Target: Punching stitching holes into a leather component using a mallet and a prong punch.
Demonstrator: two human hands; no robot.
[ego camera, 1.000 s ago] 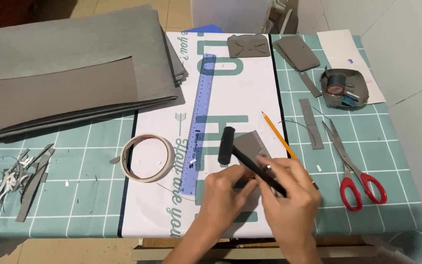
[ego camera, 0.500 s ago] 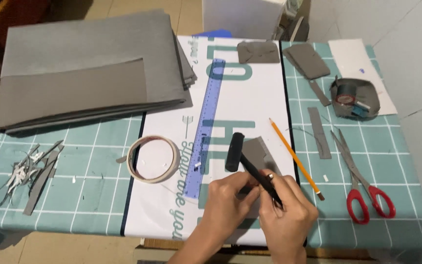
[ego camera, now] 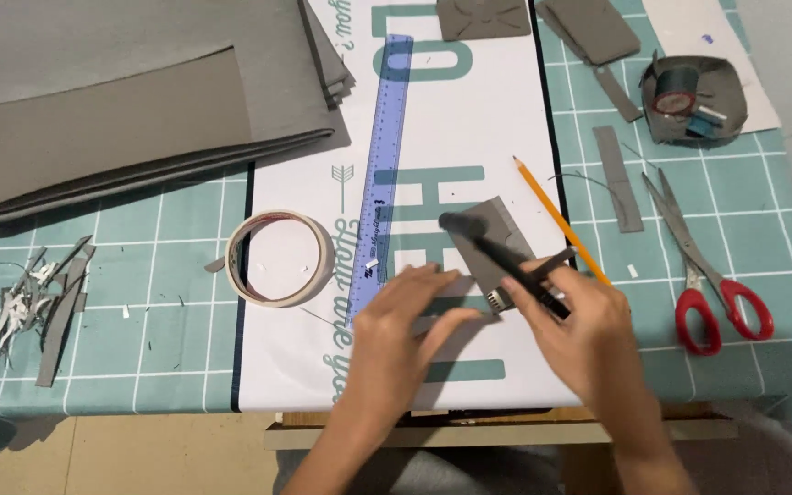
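Grey felt piece (ego camera: 492,240) lies on the white printed sheet (ego camera: 469,137) just at 3 o'clock of the blue ruler (ego camera: 382,165), and we press our left hand (ego camera: 405,325) flat on its lower edge, fingers spread and grasping nothing. Our right hand (ego camera: 579,321) grips a black hammer (ego camera: 506,261) whose head rests on the felt. At 9 o'clock sits a tape roll (ego camera: 277,257); at 3 o'clock, an orange pencil (ego camera: 556,215) and red-handled scissors (ego camera: 708,266).

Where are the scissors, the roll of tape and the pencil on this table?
scissors (ego camera: 724,308), head view, on the red handle loops.
roll of tape (ego camera: 323,249), head view, on the right side of its pale ring.
pencil (ego camera: 550,209), head view, on the middle of its orange shaft.
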